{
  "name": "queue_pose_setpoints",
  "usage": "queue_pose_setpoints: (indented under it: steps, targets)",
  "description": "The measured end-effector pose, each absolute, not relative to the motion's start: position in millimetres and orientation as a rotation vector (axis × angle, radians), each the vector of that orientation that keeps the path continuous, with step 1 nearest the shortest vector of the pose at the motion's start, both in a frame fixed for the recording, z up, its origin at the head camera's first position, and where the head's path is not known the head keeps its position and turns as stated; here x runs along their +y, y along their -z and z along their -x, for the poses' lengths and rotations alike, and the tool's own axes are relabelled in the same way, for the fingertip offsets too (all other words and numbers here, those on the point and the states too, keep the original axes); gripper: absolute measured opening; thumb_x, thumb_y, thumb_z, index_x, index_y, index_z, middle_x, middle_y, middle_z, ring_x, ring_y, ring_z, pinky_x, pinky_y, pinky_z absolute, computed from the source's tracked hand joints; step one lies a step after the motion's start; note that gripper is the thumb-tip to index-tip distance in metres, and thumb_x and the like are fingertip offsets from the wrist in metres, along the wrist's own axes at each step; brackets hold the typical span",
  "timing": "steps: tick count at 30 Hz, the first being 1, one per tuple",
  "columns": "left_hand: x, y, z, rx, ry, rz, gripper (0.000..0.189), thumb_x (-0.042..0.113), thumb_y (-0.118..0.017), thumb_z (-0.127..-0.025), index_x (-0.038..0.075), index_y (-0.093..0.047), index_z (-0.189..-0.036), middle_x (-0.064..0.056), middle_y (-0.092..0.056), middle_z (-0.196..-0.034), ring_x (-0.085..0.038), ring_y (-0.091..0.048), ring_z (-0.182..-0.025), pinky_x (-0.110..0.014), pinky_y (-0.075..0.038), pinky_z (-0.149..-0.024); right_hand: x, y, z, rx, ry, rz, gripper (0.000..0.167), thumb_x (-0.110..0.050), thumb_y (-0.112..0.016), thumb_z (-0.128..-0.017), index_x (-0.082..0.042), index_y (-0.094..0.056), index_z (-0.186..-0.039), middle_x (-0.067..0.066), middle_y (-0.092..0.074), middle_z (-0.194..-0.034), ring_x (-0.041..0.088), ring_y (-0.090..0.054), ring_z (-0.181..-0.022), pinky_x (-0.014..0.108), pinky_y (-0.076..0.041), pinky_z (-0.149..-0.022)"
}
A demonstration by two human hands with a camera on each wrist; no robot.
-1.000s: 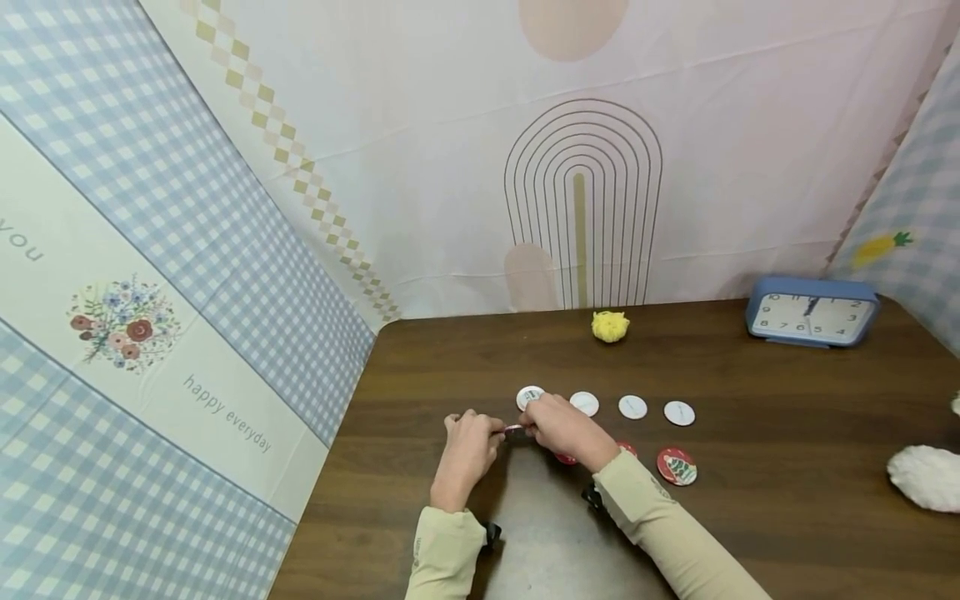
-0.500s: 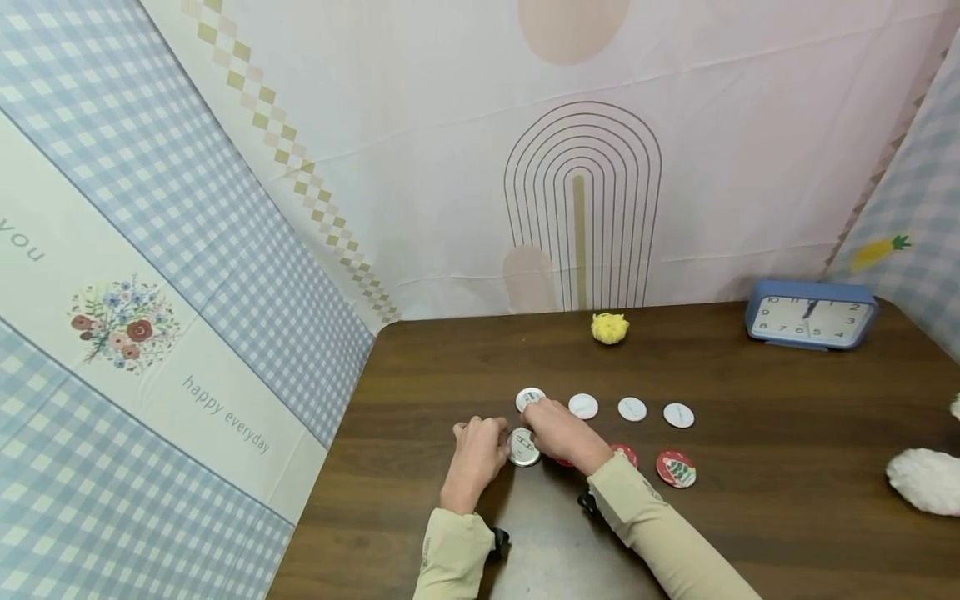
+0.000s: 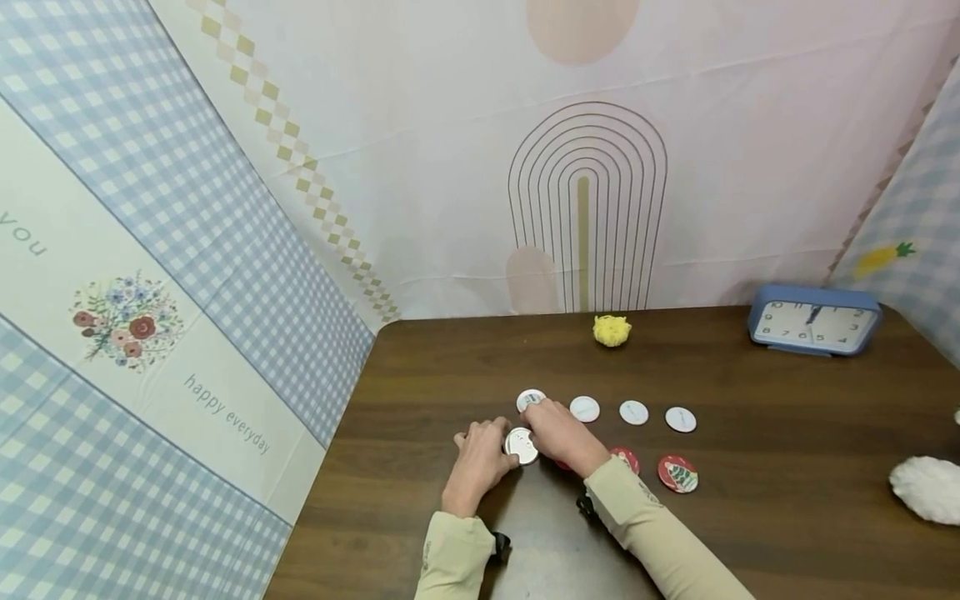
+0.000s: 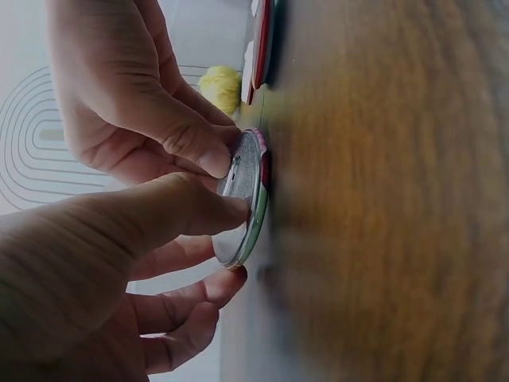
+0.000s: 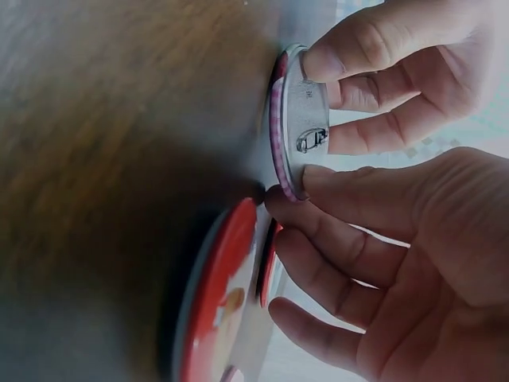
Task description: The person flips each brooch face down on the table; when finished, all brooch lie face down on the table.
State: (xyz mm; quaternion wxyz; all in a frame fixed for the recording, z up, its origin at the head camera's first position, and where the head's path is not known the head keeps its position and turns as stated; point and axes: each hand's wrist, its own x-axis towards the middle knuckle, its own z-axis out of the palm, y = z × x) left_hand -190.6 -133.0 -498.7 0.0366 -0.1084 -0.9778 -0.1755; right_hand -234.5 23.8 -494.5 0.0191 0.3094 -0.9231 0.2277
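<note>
A round pin badge (image 3: 521, 446) is held just over or against the table between both hands, its metal back with a safety pin turned up. My left hand (image 3: 480, 462) pinches its left side, thumb on the back and fingers at the rim. My right hand (image 3: 566, 435) pinches the opposite side by thumb and index finger, its other fingers loosely bent. A pink and green rim shows on the badge (image 4: 256, 219) in the left wrist view. Beside the right hand lies a red badge (image 5: 223, 294), picture side up; in the head view the hand partly hides the nearest red one.
Behind the hands runs a row of white round badges (image 3: 584, 409), the leftmost partly behind the right hand. Red badges (image 3: 678, 473) lie to the right. A yellow yarn ball (image 3: 612, 331), a blue clock (image 3: 815, 320) and a white fluffy thing (image 3: 926, 490) stand farther off.
The badge was seen edge-on between the hands, then tipped down so its back faces up. My left hand shifted slightly right, its thumb now over the badge's near edge. The right hand barely moved.
</note>
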Motion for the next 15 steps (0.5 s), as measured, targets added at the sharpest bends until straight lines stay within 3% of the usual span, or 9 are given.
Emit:
queue_pose_setpoints:
  steps: [15]
  targets:
    - [-131.3,499.3,188.4,-3.053,0.569,0.298,0.028,0.016,-0.082,-0.077,0.007,-0.068,-0.099,-0.008,-0.059,-0.090,-0.033,-0.057,-0.089,-0.054,-0.036,-0.076,24.2,496.2,235.3,-2.871,-0.720,-0.960,0.027,0.009,-0.071,-0.079,-0.010,-0.058,-0.065,0.000,-0.050,-0.061,0.018,-0.050,-0.059,0.039,-0.045,-0.057]
